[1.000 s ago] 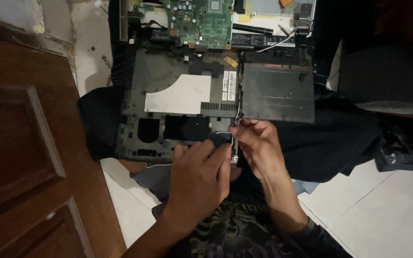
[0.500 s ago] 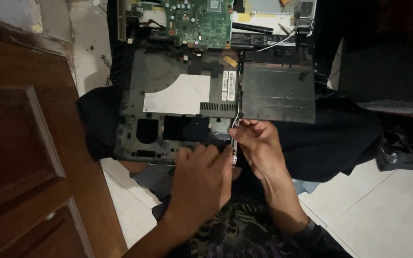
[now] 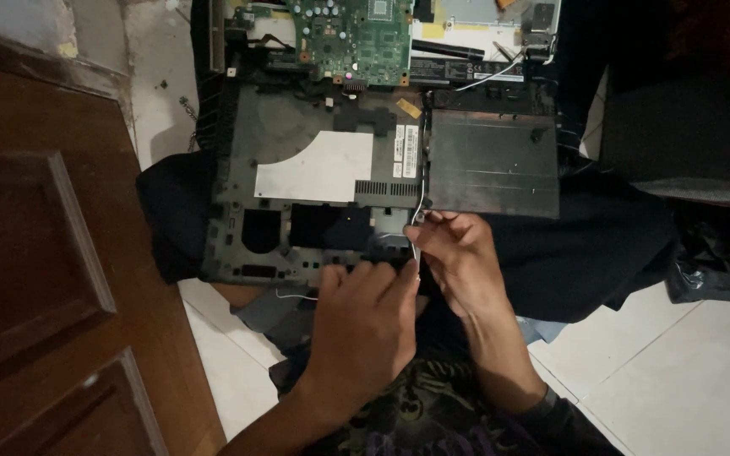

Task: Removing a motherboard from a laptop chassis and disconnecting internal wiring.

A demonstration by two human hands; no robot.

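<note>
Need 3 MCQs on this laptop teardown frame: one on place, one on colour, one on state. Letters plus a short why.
1. Where does the circuit board lie relative to the laptop base?
A. at its far edge, away from the person
B. on the wooden door
C. under the person's hands

2. What colour is the circuit board?
A. red
B. green
C. white

3. What is the right hand doing?
A. resting flat on the floor tiles
B. holding a screwdriver upright
C. pinching a thin white wire at the base's near edge

Answers:
1 A: the board sits at the top of the view, beyond the dark base.
2 B: its surface is plainly green with small parts on it.
3 C: the fingers close on the wire, beside the left hand, which rests on the base's near edge.
</note>
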